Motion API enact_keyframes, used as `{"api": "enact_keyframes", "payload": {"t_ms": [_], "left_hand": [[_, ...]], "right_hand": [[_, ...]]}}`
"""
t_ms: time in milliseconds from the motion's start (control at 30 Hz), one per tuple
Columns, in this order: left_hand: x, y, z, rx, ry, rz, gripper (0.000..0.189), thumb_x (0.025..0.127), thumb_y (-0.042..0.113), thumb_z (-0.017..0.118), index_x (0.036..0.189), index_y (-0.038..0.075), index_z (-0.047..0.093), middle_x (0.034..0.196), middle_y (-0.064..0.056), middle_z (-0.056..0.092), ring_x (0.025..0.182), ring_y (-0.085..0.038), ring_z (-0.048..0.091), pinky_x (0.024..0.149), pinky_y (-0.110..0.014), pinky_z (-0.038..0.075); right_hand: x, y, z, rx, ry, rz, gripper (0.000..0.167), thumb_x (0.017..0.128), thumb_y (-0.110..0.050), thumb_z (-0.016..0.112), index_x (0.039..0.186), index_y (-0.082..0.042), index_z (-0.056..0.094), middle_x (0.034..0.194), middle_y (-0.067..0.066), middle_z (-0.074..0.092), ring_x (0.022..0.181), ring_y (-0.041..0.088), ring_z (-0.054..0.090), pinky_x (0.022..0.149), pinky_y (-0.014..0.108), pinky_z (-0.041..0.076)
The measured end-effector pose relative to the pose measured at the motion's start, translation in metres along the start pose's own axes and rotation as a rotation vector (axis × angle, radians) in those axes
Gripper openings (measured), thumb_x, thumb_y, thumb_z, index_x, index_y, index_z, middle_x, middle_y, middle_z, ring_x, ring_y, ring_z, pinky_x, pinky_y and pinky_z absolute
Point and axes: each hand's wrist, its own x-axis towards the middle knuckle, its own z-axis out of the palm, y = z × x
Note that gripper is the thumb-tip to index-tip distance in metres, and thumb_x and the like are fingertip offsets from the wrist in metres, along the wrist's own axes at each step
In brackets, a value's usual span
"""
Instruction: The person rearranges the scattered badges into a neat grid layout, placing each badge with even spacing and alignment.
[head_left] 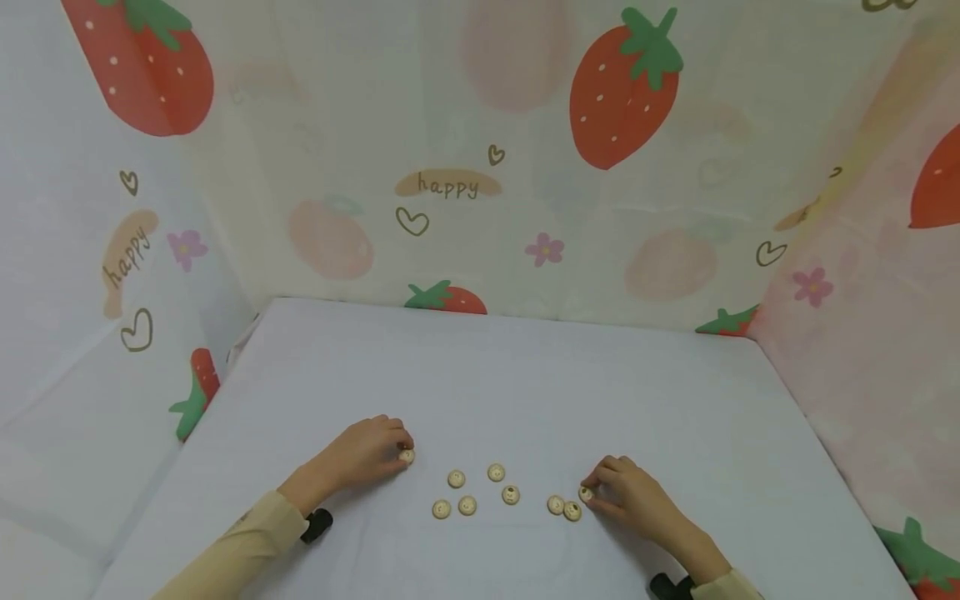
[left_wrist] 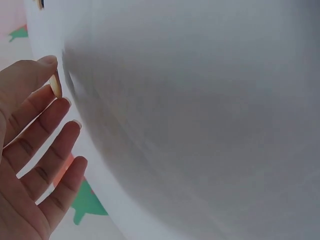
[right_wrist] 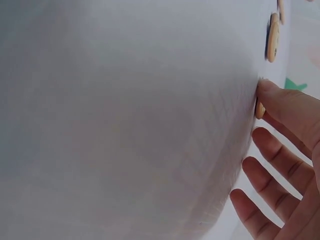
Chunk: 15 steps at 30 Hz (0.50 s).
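In the head view my left hand (head_left: 369,450) pinches a small round wooden disc (head_left: 407,456) at the left end of a loose scatter of like discs. The left wrist view shows this disc (left_wrist: 56,85) on edge between thumb and fingers, just off the white cloth. Over on the right, my right hand (head_left: 626,493) pinches another wooden disc (head_left: 586,494) between thumb and forefinger, close at the cloth. Its edge (right_wrist: 260,109) shows under the thumb in the right wrist view. Dark marks show on the discs' faces, too small to read.
Several more wooden discs (head_left: 467,505) lie flat between the hands. Two of them (head_left: 556,504) sit side by side near the right fingertips. White cloth (head_left: 480,383) covers the table, and strawberry-printed curtains (head_left: 352,133) stand at its back and sides.
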Motion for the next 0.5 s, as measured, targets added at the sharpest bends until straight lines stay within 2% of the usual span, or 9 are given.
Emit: {"api": "enact_keyframes", "payload": {"t_ms": [233,500], "left_hand": [[0.006,-0.010,0.000,0.032,0.033,0.018,0.014,0.078,0.021,0.072,0.090,0.015,0.068,0.088,0.005,0.062,0.081,-0.013,0.055,0.070,-0.033,0.046],[0.016,-0.023,-0.007,0.057,0.026,-0.039,0.016,0.080,0.022,0.071,0.095,0.014,0.069,0.093,0.003,0.064,0.087,-0.016,0.057,0.073,-0.035,0.048]], "right_hand": [[0.000,0.000,0.001,-0.002,0.005,0.003,0.015,0.077,-0.024,0.073,0.090,-0.019,0.067,0.095,-0.011,0.058,0.089,0.010,0.053,0.075,0.035,0.048],[0.000,-0.001,0.001,-0.004,0.007,0.006,0.015,0.078,-0.024,0.073,0.090,-0.018,0.067,0.094,-0.010,0.058,0.087,0.009,0.052,0.074,0.033,0.047]]}}
